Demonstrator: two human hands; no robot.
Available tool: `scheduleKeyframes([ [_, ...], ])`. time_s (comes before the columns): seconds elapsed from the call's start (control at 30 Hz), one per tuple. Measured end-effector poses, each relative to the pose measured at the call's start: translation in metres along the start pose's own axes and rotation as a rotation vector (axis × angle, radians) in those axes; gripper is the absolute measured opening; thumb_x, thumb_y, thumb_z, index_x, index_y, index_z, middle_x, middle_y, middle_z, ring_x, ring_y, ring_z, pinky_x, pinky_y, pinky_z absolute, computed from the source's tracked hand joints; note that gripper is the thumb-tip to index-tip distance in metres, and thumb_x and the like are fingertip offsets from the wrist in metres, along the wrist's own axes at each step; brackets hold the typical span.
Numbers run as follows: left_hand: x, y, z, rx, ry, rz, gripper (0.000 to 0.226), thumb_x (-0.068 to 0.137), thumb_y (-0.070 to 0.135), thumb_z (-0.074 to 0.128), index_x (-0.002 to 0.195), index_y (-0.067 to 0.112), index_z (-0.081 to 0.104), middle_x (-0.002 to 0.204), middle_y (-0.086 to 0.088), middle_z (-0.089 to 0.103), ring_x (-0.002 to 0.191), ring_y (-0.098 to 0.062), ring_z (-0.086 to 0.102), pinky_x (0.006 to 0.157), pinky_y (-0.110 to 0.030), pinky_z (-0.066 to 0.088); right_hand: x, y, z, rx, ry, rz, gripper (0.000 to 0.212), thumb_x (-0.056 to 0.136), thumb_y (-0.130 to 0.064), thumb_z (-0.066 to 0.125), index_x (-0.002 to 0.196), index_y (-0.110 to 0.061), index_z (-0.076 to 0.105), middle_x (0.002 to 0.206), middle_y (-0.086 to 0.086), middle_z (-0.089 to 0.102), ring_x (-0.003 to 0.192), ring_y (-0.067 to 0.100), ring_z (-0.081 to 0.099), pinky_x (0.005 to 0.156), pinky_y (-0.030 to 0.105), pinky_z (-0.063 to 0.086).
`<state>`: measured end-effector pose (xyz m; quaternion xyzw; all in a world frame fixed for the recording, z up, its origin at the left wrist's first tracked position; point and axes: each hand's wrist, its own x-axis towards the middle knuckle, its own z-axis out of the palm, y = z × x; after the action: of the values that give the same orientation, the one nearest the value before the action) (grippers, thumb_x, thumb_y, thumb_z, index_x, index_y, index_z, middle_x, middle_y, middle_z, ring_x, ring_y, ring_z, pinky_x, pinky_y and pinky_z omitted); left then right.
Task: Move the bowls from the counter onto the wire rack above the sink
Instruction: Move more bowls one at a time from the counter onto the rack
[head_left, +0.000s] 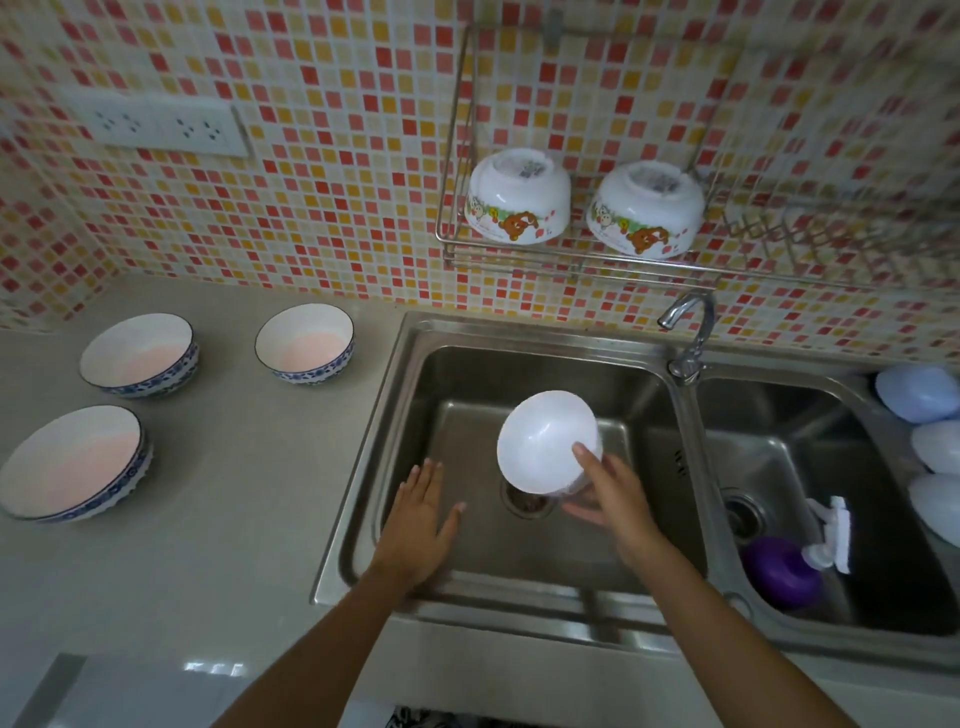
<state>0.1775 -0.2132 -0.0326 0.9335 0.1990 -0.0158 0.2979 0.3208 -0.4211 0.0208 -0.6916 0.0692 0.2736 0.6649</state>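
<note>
My right hand (610, 499) grips a plain white bowl (545, 441) by its rim, tilted with its inside toward me, above the left sink basin (467, 374). My left hand (421, 514) hovers open over the basin's left edge, fingers spread, holding nothing. Two white bowls with cartoon bear prints lie upside down on the wire rack (571, 249) on the wall: one bear bowl (517, 197) at the left, the other bear bowl (647, 210) to its right. Three blue-rimmed bowls stand upright on the counter: a far-left bowl (139, 354), a middle bowl (305, 343) and a near bowl (72, 462).
A curved tap (691, 332) rises between the two basins. The right basin holds a purple bottle (782, 571) and a white brush (831, 535). Pale blue rounded objects (917, 392) sit along the right edge. A wall socket (156, 124) is at upper left.
</note>
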Motion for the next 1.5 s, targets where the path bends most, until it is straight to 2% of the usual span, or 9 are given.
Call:
scheduleKeyframes([
  [0.17,0.048,0.053,-0.07,-0.086,0.182,0.137,0.06,0.099,0.043,0.033,0.15,0.02,0.013,0.158,0.005,0.006,0.143,-0.007,-0.002,0.116,-0.028,0.004,-0.014,-0.061,0.004,0.081,-0.084,-0.086,0.031,0.09,-0.05,0.057,0.116,-0.034,0.057,0.125,0.007,0.058,0.104,0.033,0.067,0.076,0.048,0.06],
  [0.33,0.074,0.112,-0.135,-0.253,0.311,0.218,0.046,0.099,0.032,0.037,0.144,0.023,0.033,0.15,0.002,0.037,0.137,-0.016,0.034,0.112,-0.033,0.027,-0.024,-0.116,0.004,0.203,-0.094,-0.159,0.025,0.092,-0.049,0.054,0.114,-0.036,0.054,0.126,0.005,0.058,0.106,0.029,0.064,0.079,0.052,0.058],
  [0.57,0.083,0.184,-0.196,-0.55,0.297,0.395,0.027,0.101,0.025,0.036,0.112,0.035,0.059,0.105,0.027,0.058,0.093,0.013,0.055,0.078,0.0,0.037,-0.034,-0.165,0.002,0.212,-0.162,-0.236,0.045,0.075,-0.054,0.062,0.115,-0.033,0.056,0.124,0.011,0.059,0.106,0.033,0.065,0.075,0.054,0.058],
  [0.7,0.096,0.195,-0.21,-0.616,0.25,0.409,0.029,0.1,0.031,0.038,0.112,0.028,0.064,0.108,0.012,0.065,0.098,-0.001,0.06,0.08,-0.014,0.045,-0.04,-0.191,0.005,0.171,-0.191,-0.341,0.046,0.076,-0.049,0.064,0.117,-0.032,0.057,0.125,0.008,0.06,0.105,0.029,0.066,0.075,0.052,0.059],
  [0.83,0.108,0.203,-0.23,-0.589,0.211,0.418,0.031,0.1,0.032,0.037,0.122,0.03,0.059,0.12,0.012,0.057,0.108,-0.008,0.054,0.091,-0.024,0.039,-0.035,-0.218,0.007,0.111,-0.154,-0.463,0.06,0.073,-0.044,0.076,0.128,-0.033,0.055,0.132,0.003,0.055,0.115,0.03,0.06,0.078,0.057,0.058],
  [0.97,0.132,0.188,-0.24,-0.226,0.359,0.372,0.04,0.1,0.029,0.032,0.138,0.027,0.044,0.145,0.001,0.045,0.132,-0.021,0.041,0.111,-0.041,0.032,-0.024,-0.246,0.017,-0.081,0.003,-0.685,0.07,0.074,-0.035,0.081,0.135,-0.04,0.047,0.137,-0.004,0.047,0.119,0.025,0.053,0.074,0.047,0.061],
  [1.13,0.16,0.138,-0.223,0.386,0.407,0.369,0.066,0.096,0.053,0.008,0.148,0.019,-0.013,0.156,-0.002,-0.02,0.143,-0.024,-0.02,0.119,-0.043,-0.005,-0.001,-0.263,0.038,-0.433,0.162,-0.976,0.083,0.072,-0.023,0.085,0.143,-0.032,0.041,0.136,-0.011,0.039,0.123,0.01,0.04,0.098,0.031,0.045],
  [1.37,0.166,0.117,-0.208,0.353,0.414,0.3,0.073,0.087,0.063,-0.007,0.141,0.019,-0.025,0.154,-0.003,-0.026,0.141,-0.019,-0.025,0.119,-0.039,-0.006,0.044,-0.258,0.065,-0.997,0.272,-1.116,0.087,0.078,-0.013,0.079,0.148,-0.036,0.033,0.152,0.007,0.028,0.139,0.029,0.03,0.106,0.053,0.044],
  [1.5,0.168,0.117,-0.204,0.342,0.429,0.291,0.069,0.092,0.059,0.0,0.142,0.018,-0.025,0.154,-0.003,-0.026,0.141,-0.018,-0.025,0.116,-0.034,-0.01,0.058,-0.263,0.077,-1.224,0.268,-1.144,0.091,0.076,-0.006,0.079,0.148,-0.038,0.032,0.152,0.006,0.024,0.139,0.028,0.026,0.096,0.047,0.053],
])
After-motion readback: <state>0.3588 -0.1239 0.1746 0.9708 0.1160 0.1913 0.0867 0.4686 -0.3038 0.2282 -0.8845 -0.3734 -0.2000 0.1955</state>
